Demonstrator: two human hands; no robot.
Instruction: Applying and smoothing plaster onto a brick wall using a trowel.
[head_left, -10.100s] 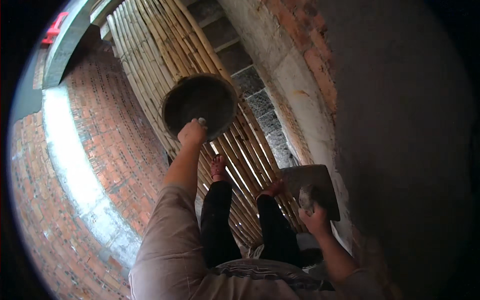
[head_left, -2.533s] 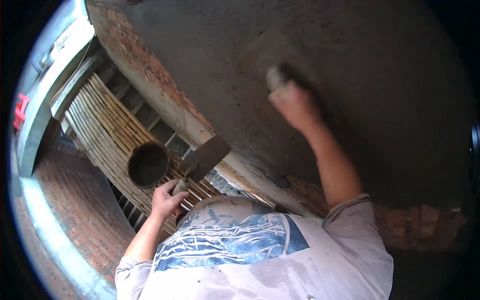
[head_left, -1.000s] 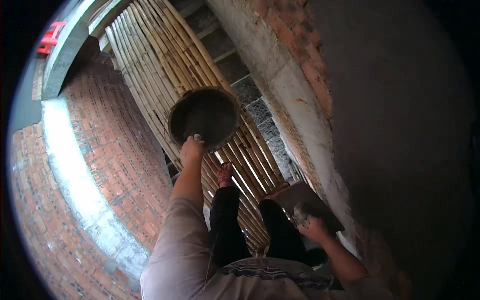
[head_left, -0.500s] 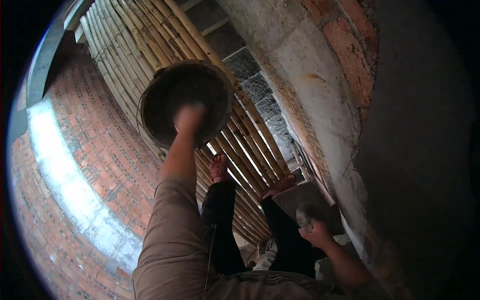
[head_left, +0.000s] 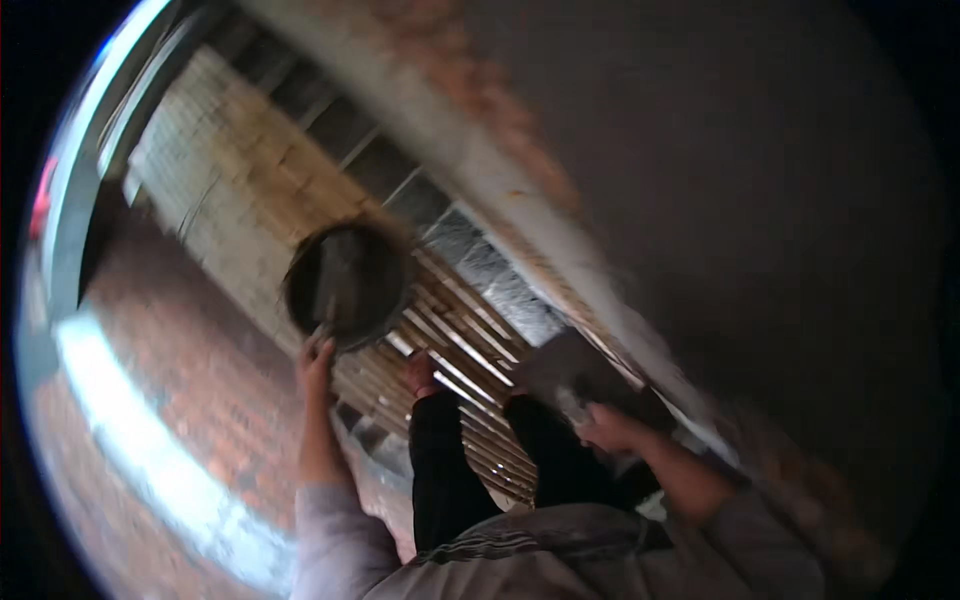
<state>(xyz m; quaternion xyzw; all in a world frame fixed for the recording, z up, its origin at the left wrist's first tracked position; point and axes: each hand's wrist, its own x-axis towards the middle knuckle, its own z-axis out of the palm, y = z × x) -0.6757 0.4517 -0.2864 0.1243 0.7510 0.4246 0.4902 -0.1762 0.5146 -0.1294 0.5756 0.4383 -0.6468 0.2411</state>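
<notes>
My left hand [head_left: 317, 362] is closed at the near rim of a dark round bucket [head_left: 398, 297]. It grips the handle of what looks like a trowel [head_left: 328, 312], which reaches into the bucket; motion blur hides its exact shape. What lies inside the bucket is too dark to make out. To the right, my right hand [head_left: 608, 430] is wrapped around the grip of a wide, flat, grey plastering float [head_left: 560, 362]. The float is beside the low wall, near my right foot.
I stand barefoot on a platform of bamboo poles [head_left: 465, 335] with gaps between them. A rough concrete and brick wall edge [head_left: 520, 215] runs along the right. Grey blocks [head_left: 385, 165] show beyond the poles. Far below on the left lies a brick surface [head_left: 200, 400] with a bright strip.
My left hand has come back from inside the bucket to its near rim, with the trowel now showing. The view has shifted and blurred. My right hand still holds the float.
</notes>
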